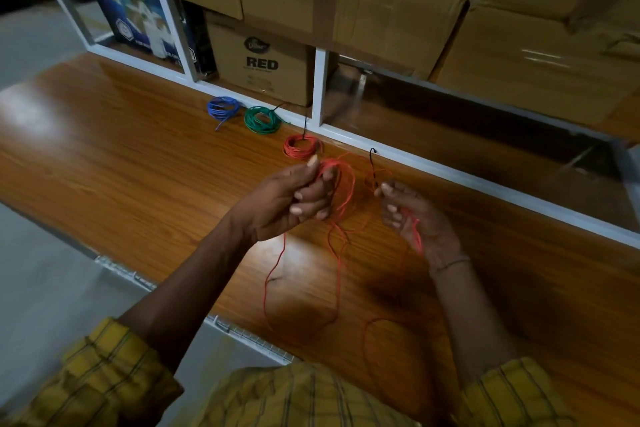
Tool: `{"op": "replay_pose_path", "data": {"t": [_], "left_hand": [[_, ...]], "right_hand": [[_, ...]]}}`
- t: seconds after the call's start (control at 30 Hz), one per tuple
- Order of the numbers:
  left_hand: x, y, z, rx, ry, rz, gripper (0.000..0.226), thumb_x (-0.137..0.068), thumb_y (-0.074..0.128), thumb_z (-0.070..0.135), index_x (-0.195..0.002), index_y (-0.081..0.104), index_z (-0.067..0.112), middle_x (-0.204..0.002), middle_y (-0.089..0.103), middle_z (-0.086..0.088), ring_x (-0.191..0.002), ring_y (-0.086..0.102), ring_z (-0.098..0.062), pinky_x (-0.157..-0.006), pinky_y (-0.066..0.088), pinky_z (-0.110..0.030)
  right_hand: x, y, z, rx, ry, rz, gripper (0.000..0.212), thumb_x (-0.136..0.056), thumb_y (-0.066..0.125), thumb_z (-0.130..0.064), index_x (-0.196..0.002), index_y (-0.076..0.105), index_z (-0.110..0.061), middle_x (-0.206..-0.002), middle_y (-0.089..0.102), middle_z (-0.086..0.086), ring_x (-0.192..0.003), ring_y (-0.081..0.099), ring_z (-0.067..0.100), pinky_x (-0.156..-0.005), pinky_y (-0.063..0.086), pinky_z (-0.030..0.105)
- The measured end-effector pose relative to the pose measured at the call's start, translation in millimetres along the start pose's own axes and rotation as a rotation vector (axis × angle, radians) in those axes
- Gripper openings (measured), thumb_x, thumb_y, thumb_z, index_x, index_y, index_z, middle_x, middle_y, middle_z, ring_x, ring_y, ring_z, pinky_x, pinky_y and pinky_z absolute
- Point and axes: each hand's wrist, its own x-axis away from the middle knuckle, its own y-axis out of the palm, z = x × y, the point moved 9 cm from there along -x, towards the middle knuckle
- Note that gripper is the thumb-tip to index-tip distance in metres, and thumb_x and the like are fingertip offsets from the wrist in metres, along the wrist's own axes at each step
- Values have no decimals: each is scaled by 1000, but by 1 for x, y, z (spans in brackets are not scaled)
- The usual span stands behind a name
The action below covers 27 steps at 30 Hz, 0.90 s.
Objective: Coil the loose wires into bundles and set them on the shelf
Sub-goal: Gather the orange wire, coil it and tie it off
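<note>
Nearest, the slack of the loose red wire (273, 279) lies in wide open loops on the wooden surface (114, 156), just in front of the person's yellow checked shirt (301, 399), and rises from there in two or three strands to both hands. The right hand (420, 222) is held palm up, its fingers (391, 210) loosely curled; a run of the red wire crosses the palm, and the thumb and forefinger pinch a thin black tie (373, 166) that stands up from them. The left hand (294, 199) sits level with it and just beside it, fingers curled tight round a partly wound hank of the same wire, whose turns hang on its right side, between the two hands.

So the move ahead seems to turn on this: the hank lies to the left of the tie-holding fingers, near but not touching, its loops hanging roughly upright, while the unwound length trails down and back toward the body. Judging by that, more wire has to be drawn up and wound before the tie can go round.

Farther off, along the white frame of the shelf (398, 158), three finished bundles lie on the surface: a red bundle (300, 146), then a green bundle (261, 119), then a blue bundle (223, 108). Behind the frame stand cardboard boxes (263, 62)
</note>
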Motion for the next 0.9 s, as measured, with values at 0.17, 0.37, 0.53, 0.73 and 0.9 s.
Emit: {"op": "replay_pose_path", "data": {"t": [0.17,0.37,0.53,0.73,0.9], "left_hand": [[-11,-14,13,368,141,125,36,-115,28,28,-101,56,11,-60,26,8,-43,42,-4,-68,52,-24],[-16,-18,15,427,214,140,34,-112,34,28,-95,58,11,-59,22,9,-46,21,-8,-53,41,-21],[-11,-30,18,462,243,199,44,-112,33,35,-88,62,12,-56,19,9,-43,17,-8,-46,34,-20],[-5,-31,7,439,245,274,40,-110,43,40,-82,60,16,-49,17,8,-39,15,-8,-39,26,-19],[2,-17,-4,360,181,281,41,-113,38,36,-83,58,17,-51,17,7,-39,14,-8,-38,26,-19]], "right_hand": [[-19,2,39,-396,66,-35,55,-97,43,-44,-120,57,4,-77,54,5,-55,36,11,-51,15,27],[-23,-8,61,-424,162,67,36,-89,43,-12,-107,68,6,-76,50,6,-51,34,9,-40,20,19],[-23,-11,69,-353,132,93,18,-95,55,-16,-99,69,-5,-69,44,-4,-48,31,1,-39,19,13],[-38,-19,76,-248,66,286,20,-90,65,-30,-96,61,-11,-55,50,-12,-39,27,-1,-36,18,13],[-45,-30,79,-189,-35,482,11,-101,65,-29,-97,67,-18,-79,67,-8,-43,27,1,-36,18,17]]}}
